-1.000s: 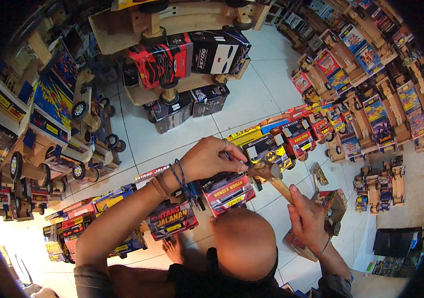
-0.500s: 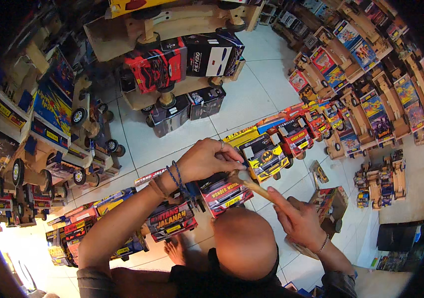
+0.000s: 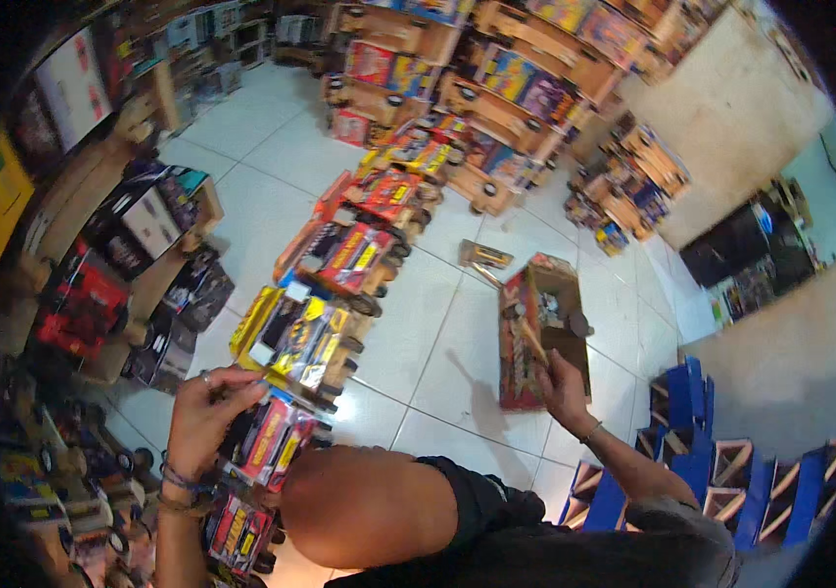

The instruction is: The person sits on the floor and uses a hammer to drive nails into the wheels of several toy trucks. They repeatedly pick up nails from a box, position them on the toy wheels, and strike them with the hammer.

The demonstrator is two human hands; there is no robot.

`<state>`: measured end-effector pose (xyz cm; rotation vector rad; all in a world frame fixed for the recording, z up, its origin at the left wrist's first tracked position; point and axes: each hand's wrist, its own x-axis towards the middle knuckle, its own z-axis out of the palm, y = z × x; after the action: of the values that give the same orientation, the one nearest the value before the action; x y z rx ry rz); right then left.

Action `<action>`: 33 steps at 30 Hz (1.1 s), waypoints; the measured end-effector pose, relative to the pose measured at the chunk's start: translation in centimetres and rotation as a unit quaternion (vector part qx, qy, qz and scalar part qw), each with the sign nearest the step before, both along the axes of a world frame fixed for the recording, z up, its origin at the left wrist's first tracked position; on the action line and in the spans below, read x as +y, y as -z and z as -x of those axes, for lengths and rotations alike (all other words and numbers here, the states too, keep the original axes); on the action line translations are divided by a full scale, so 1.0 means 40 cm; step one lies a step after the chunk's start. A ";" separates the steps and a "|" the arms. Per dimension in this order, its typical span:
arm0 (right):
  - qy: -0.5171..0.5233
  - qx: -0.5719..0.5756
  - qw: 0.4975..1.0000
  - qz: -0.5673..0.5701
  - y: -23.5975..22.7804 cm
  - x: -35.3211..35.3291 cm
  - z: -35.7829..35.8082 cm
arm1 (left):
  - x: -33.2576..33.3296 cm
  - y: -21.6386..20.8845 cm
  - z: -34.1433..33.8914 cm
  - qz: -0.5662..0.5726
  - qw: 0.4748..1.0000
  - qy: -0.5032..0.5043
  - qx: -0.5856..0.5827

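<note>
Biggest thing here: white tile floor w/ a long row of wooden toy trucks wrapped in bright printed card. Open cardboard box sits apart on the right. Right hand grips a wood-handled hammer over it. Left hand pinches smth tiny above the yellow truck, prob a nail, can't tell. IMO keep swings short, fingers clear.
</note>
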<state>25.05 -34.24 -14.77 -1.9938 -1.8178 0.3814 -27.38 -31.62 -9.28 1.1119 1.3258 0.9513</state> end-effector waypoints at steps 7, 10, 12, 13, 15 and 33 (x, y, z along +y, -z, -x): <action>-0.017 0.055 0.982 0.177 0.390 -0.289 -0.015 | 0.005 0.021 0.014 0.009 1.000 -0.010 0.008; 0.005 0.051 0.982 0.180 0.493 -0.306 0.021 | 0.004 0.031 0.025 0.021 1.000 -0.018 0.002; 0.027 0.058 0.977 0.205 0.511 -0.287 0.042 | 0.003 0.037 0.029 0.019 0.999 -0.032 0.031; 0.050 0.051 0.968 0.241 0.503 -0.270 0.050 | 0.000 0.039 0.029 0.024 0.998 -0.043 0.032; -0.058 -0.061 0.954 0.286 0.454 -0.229 0.061 | -0.003 0.044 0.027 0.009 0.999 -0.043 0.020; -0.114 -0.374 0.872 0.295 0.426 0.619 -0.659 | -0.019 -0.019 0.072 -0.023 0.978 -0.103 0.181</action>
<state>51.43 -9.49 -31.82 -2.5828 -2.6797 0.2656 -30.27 -32.39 -8.54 1.2415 1.7504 0.9611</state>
